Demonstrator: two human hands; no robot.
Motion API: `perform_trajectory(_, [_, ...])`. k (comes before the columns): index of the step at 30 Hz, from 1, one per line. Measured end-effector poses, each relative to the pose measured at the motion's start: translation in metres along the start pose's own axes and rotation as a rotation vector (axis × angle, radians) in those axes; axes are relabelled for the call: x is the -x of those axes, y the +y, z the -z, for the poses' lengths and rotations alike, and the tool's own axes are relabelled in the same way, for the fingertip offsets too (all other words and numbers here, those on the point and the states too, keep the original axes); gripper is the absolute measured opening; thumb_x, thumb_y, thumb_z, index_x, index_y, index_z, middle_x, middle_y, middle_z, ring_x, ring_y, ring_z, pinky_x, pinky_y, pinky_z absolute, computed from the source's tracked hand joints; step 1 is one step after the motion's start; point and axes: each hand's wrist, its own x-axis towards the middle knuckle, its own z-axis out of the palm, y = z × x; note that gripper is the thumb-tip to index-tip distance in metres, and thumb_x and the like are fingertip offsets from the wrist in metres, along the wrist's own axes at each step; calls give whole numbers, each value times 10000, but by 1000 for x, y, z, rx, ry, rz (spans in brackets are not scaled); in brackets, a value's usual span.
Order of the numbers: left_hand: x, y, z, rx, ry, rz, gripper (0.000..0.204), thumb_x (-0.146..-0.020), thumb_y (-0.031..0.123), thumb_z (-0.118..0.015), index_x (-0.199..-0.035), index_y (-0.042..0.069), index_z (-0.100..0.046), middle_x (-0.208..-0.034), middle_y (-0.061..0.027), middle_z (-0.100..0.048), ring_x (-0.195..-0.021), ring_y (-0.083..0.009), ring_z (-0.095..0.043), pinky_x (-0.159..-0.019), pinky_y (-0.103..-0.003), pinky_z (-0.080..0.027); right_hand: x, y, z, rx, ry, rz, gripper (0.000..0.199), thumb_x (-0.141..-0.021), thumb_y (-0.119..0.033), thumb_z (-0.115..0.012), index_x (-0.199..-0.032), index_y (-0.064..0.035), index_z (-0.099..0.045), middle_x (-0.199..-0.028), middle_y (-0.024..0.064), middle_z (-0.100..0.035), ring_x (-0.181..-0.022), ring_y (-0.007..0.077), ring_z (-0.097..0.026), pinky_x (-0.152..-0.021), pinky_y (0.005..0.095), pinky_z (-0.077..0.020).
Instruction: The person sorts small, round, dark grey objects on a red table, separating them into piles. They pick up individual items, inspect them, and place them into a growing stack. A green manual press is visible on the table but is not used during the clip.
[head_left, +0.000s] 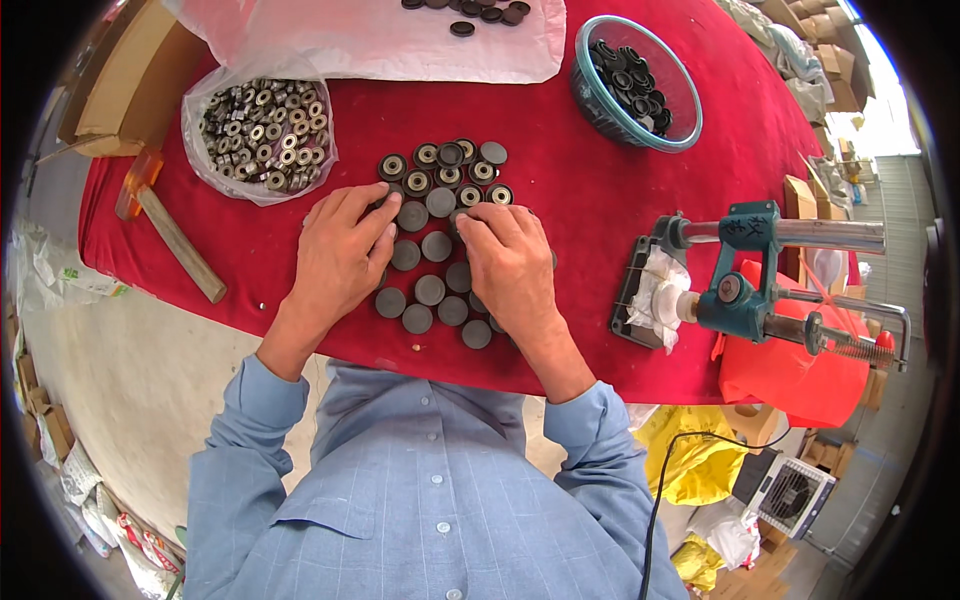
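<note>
While both hands rest palm-down on the red cloth (600,200), the left hand (340,262) and right hand (510,268) sit either side of a cluster of dark discs (432,265), fingertips touching the pieces in the middle row. Left fingers lie together, slightly curled over a disc; right fingers bunched, thumb tucked in. Can't tell if anything is actually pinched.

Discs sit centre of the cloth, just in front of the person: approx. 9 ringed ones w/ shiny centres in the far rows, approx. 12 plain flat grey ones nearer, some hidden under the hands.

Packaging: 1 clear plastic bag (258,135) far left, open, full of small metal ring parts, too many to count. 1 pale pink plastic sheet (400,45) at the far edge w/ a few dark discs on it. 1 clear blue-rimmed bowl (640,85) far right, holding black ring parts. 1 brown cardboard box (120,90) at the top-left corner. More cardboard boxes far right, blurred.

1 mallet (170,228), wooden handle, orange head, lies left. 1 teal hand press (745,285) is on the right edge, white cloth wad just beside it.
</note>
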Motion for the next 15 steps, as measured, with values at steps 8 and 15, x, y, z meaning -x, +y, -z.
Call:
perform_trajectory(8, [2, 9, 5, -26, -26, 23, 430, -927, 103, -751, -1354, 59, -727, -1377, -105, -687, -1260, -333, -639, -1069, -487, -495, 14, -15, 5, 113, -38, 13, 296, -878, -66, -698, -1161, -19, -771, -1210, 69, -694, -1120, 263, -644, -1006, 463, -495])
perform_trajectory(15, [-12, 33, -7, -66, -85, -156, 507, -925, 158, -769, -1414, 47, -694, -1492, -83, -661, -1353, -307, -582, -1146, -515, -411, 30, -22, -1, 235, -31, -39, 390, -863, -98, -703, -1241, -31, -769, -1304, 57, -698, -1199, 228, -627, -1065, 473, -421])
